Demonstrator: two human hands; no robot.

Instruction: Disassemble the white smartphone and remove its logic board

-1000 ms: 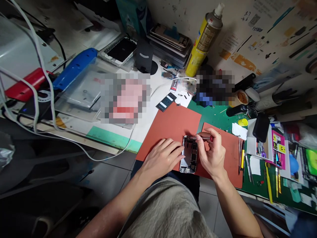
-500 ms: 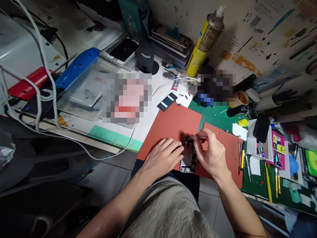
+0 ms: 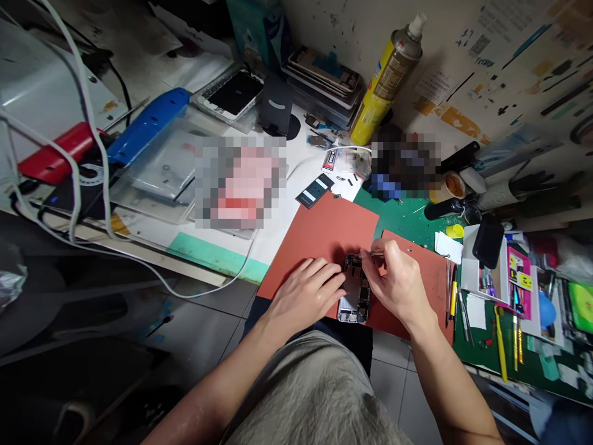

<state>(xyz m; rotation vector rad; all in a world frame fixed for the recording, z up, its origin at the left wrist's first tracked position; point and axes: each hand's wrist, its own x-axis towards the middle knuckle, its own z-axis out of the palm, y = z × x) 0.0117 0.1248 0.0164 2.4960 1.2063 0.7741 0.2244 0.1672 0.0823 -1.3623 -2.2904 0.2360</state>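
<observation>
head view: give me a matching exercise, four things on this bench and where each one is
Things
1 opened phone
2 yellow spray can
3 thin tool
4 yellow cap

Places
a on the green mat
b pinched in the right hand
c upright by the back wall
d on the red mat

Pairs: 1-d, 2-c, 3-b, 4-a
</observation>
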